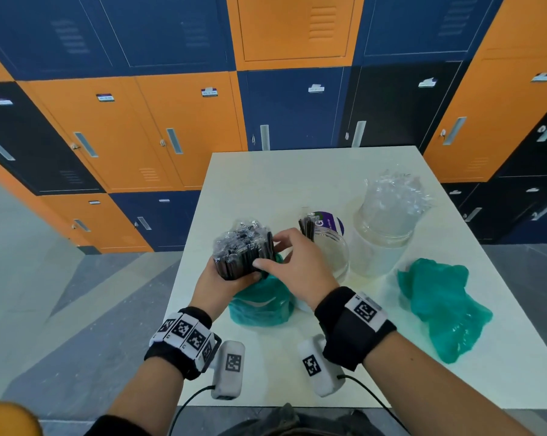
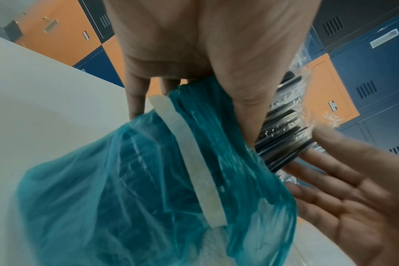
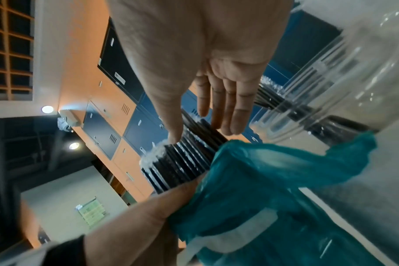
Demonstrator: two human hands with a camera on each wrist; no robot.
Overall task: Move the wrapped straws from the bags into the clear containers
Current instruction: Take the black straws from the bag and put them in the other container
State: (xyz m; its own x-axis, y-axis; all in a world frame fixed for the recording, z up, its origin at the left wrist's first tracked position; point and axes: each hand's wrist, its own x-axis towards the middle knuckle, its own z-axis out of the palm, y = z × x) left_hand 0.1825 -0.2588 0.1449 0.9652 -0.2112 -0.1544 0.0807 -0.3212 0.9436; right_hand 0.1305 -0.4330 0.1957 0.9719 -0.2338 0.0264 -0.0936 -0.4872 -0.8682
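Left hand (image 1: pixel 226 280) is wrapped round the lower end of a bundle of black wrapped straws (image 1: pixel 242 250), gripping it together with the neck of the teal bag (image 1: pixel 261 305) that hangs below over the table (image 1: pixel 266 177). Right hand (image 1: pixel 292 262) lies against the bundle's right side, fingers nearly straight, thumb across the front; it steadies, not yet clasping (right wrist view shows fingertips (image 3: pixel 226 124) just touching the straws).

Bundle is upright, most of its length out of the bag.

Near clear container (image 1: pixel 335 250) sits just right of the hands, a few black straws (image 1: pixel 307 229) leaning inside. Far container (image 1: pixel 382 228) is packed with clear-wrapped straws. A second teal bag (image 1: pixel 439 306) lies crumpled, well apart at right.

Risks, judged:
- Slick wrappers; bundle loose at top. If the right hand takes over with flat fingers, straws could fan and spill.
- Bag film caught in the left grip may drag along.
- Wide bundle may snag on the leaning straws or tip the light container.
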